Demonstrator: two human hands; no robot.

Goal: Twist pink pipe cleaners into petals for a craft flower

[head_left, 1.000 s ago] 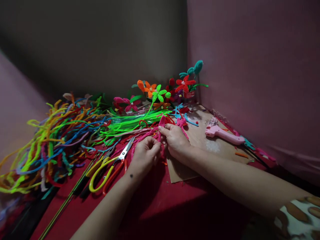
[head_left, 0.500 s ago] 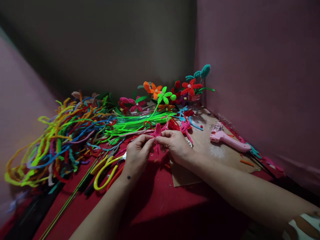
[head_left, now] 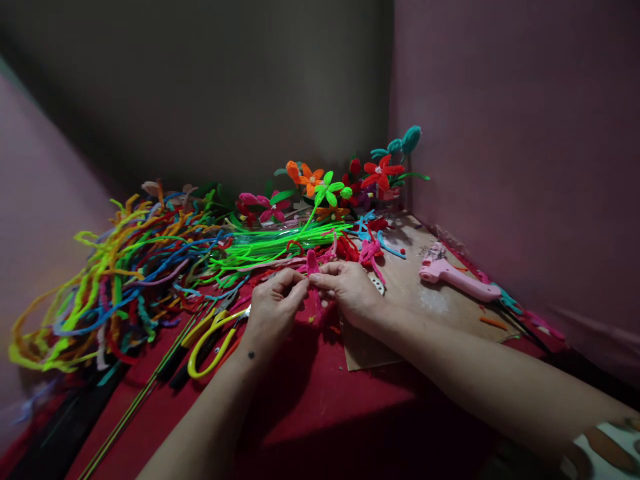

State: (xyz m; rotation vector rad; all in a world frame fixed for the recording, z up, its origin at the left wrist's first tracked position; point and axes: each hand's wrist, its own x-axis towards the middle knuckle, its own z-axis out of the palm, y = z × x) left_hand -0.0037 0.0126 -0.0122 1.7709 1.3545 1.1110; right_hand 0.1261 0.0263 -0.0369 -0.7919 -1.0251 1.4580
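Both hands meet near the middle of the view around a small pink fuzzy piece (head_left: 312, 261), whose loop stands up between the fingertips while another part hangs below. My left hand (head_left: 278, 303) pinches it from the left with thumb and forefinger. From the right, my right hand (head_left: 350, 288) is closed on the same piece, thumb against fingers. Where exactly the fingertips grip is too small to tell. Just behind my right hand lies another pink fuzzy shape (head_left: 371, 252). Yellow-handled scissors (head_left: 196, 360) rest beside my left wrist.
Coloured fuzzy stems (head_left: 115, 287) are heaped at the left, with bright green stems (head_left: 270, 245) behind the hands. Finished flowers (head_left: 327, 189) stand at the back. A pink glue gun (head_left: 463, 280) lies on cardboard (head_left: 435, 310) at the right, over a red surface (head_left: 320, 400).
The pink piece and my fingertips have shifted slightly left and the loop leans a little differently. Both hands keep their hold.
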